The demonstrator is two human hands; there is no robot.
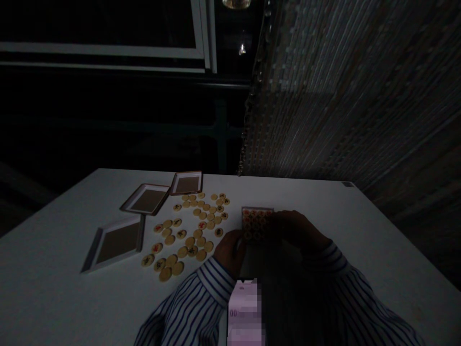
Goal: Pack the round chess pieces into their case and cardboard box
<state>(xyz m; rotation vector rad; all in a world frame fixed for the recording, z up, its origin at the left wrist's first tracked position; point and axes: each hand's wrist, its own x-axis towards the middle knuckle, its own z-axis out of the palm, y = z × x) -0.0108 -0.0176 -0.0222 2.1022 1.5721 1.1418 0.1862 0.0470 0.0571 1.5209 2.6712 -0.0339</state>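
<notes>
A small box (258,208) filled with rows of round xiangqi pieces (253,218), red characters showing in the far rows, sits on the table in front of me. My left hand (230,250) grips its near left side with bent fingers. On the opposite side, my right hand (297,228) curls around the right edge; its fingertips are lost in deep shadow. Many loose xiangqi pieces (182,252) lie scattered to the left, several with black or red characters, the others plain side up.
Three shallow open trays or lids (120,242), (147,199), (187,184) lie on the left of the white table (360,230). A phone with a lit screen (245,312) is between my forearms. A bead curtain (306,96) hangs beyond the table's far right edge. The room is dim.
</notes>
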